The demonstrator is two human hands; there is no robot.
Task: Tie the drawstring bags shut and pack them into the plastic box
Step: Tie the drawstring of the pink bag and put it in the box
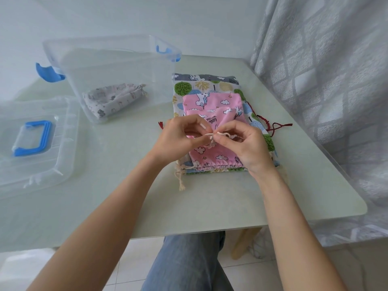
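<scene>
Pale green table (210, 206); white wall (189, 17); grey patterned curtain (325, 70) right; white tiled floor (130, 269).

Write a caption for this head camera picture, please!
Both hands tie the pink bag's cord; one bag already in the box.

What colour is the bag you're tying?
Pink bag, printed with white clouds and unicorns; the head view shows it.
</scene>
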